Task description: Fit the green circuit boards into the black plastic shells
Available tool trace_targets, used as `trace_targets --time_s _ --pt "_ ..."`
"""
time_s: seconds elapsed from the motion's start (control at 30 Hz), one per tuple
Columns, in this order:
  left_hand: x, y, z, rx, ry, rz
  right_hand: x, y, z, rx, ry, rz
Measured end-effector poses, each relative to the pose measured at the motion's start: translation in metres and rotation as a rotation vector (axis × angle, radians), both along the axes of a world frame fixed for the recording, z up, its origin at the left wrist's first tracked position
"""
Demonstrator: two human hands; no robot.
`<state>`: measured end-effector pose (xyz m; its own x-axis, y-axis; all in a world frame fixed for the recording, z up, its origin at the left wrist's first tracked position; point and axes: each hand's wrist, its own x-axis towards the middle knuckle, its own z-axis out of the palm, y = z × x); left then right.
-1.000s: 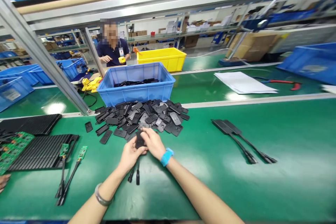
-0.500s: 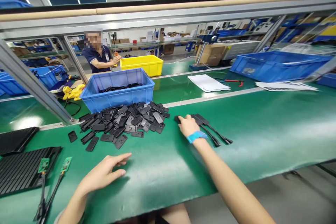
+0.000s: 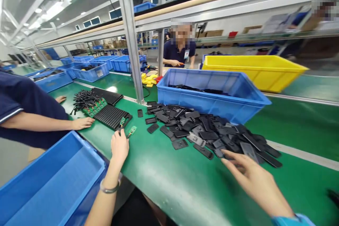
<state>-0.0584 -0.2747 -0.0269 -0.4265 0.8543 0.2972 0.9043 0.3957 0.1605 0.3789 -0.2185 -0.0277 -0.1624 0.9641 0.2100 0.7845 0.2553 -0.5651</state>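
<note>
Toward the left, my left hand (image 3: 119,146) has its fingers closed on the black cable just below two small green circuit boards (image 3: 132,131); the hand hides most of the cables. The boards lie by the front corner of a black ribbed tray (image 3: 109,116). My right hand (image 3: 251,178) reaches in from the lower right, thumb and forefinger apart, holding nothing. Its fingertips are at the near edge of a heap of black plastic covers (image 3: 185,123); whether they touch a cover, I cannot tell.
Behind the heap stands a blue bin (image 3: 206,95) with black parts, beside a yellow bin (image 3: 249,70). More boards with cables (image 3: 91,104) lie at the left, near a co-worker's hand (image 3: 83,123). A blue bin (image 3: 53,183) sits at lower left. A metal post (image 3: 129,35) rises behind the table.
My view has swung left. My left hand has moved to the circuit board cables. My right hand has left the black cabled parts at the right and come to the heap.
</note>
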Motion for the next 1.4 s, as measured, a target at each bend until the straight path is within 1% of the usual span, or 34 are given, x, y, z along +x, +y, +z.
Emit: trace_targets --time_s 0.07,0.17,0.23,0.3,0.37,0.4,0.43,0.47,0.53,0.57,0.6,0.63,0.67,0.7,0.73,0.8,0.87,0.93,1.0,1.07,1.13,1.2,1.23,1.3,1.4 --pt "-0.007 0.0 -0.002 -0.039 -0.059 0.043 -0.044 -0.003 0.011 -0.028 0.079 0.131" --pt "-0.011 0.0 -0.001 -0.013 -0.11 -0.005 -0.095 -0.009 0.025 -0.066 0.172 0.266" --pt "-0.01 0.001 0.002 0.063 -0.135 -0.052 -0.115 -0.011 0.027 -0.101 0.224 0.325" --pt "-0.006 0.003 0.006 0.214 -0.193 -0.109 -0.127 -0.013 0.023 -0.14 0.278 0.359" --pt "0.005 0.003 0.013 0.359 -0.313 -0.185 -0.134 -0.015 0.017 -0.211 0.357 0.372" --pt "0.013 0.003 0.017 0.392 -0.399 -0.243 -0.137 -0.017 0.013 -0.274 0.423 0.375" --pt "0.022 0.002 0.022 0.38 -0.501 -0.323 -0.139 -0.019 0.01 -0.355 0.513 0.377" --pt "0.033 0.002 0.027 0.327 -0.614 -0.431 -0.142 -0.021 0.007 -0.448 0.629 0.374" --pt "0.052 0.006 0.035 0.139 -0.798 -0.686 -0.145 -0.024 0.002 -0.63 0.91 0.356" --pt "0.06 0.011 0.039 0.041 -0.819 -0.791 -0.147 -0.026 0.001 -0.697 1.048 0.336" --pt "0.066 0.02 0.041 -0.034 -0.772 -0.846 -0.147 -0.027 0.0 -0.737 1.163 0.306" --pt "0.069 0.032 0.042 -0.073 -0.678 -0.844 -0.147 -0.028 0.0 -0.75 1.246 0.268" --pt "0.07 0.046 0.042 -0.075 -0.559 -0.797 -0.146 -0.028 -0.001 -0.741 1.292 0.226" --pt "0.068 0.062 0.041 -0.06 -0.436 -0.711 -0.144 -0.027 -0.001 -0.712 1.303 0.186" --pt "0.066 0.078 0.039 -0.048 -0.383 -0.643 -0.142 -0.026 0.0 -0.672 1.285 0.151" --pt "0.059 0.107 0.034 -0.054 -0.346 -0.564 -0.135 -0.024 0.0 -0.583 1.198 0.104" --pt "0.054 0.123 0.031 -0.074 -0.353 -0.52 -0.127 -0.021 0.002 -0.479 1.062 0.083" --pt "0.054 0.126 0.031 -0.072 -0.362 -0.478 -0.12 -0.02 0.005 -0.337 0.886 0.08" --pt "0.061 0.12 0.033 -0.041 -0.392 -0.455 -0.115 -0.019 0.008 -0.18 0.718 0.075" --pt "0.073 0.111 0.035 -0.013 -0.461 -0.47 -0.111 -0.019 0.01 -0.061 0.631 0.051" --pt "0.09 0.105 0.034 -0.022 -0.572 -0.527 -0.109 -0.019 0.01 0.017 0.617 0.017" --pt "0.11 0.1 0.029 -0.07 -0.735 -0.611 -0.108 -0.018 0.009 0.073 0.604 -0.006" --pt "0.12 0.099 0.025 -0.099 -0.865 -0.655 -0.107 -0.017 0.009 0.096 0.586 -0.013" --pt "0.136 0.095 0.017 -0.147 -1.213 -0.718 -0.105 -0.016 0.008 0.132 0.544 -0.017" --pt "0.15 0.088 0.006 -0.171 -1.646 -0.738 -0.104 -0.016 0.009 0.171 0.496 -0.018"
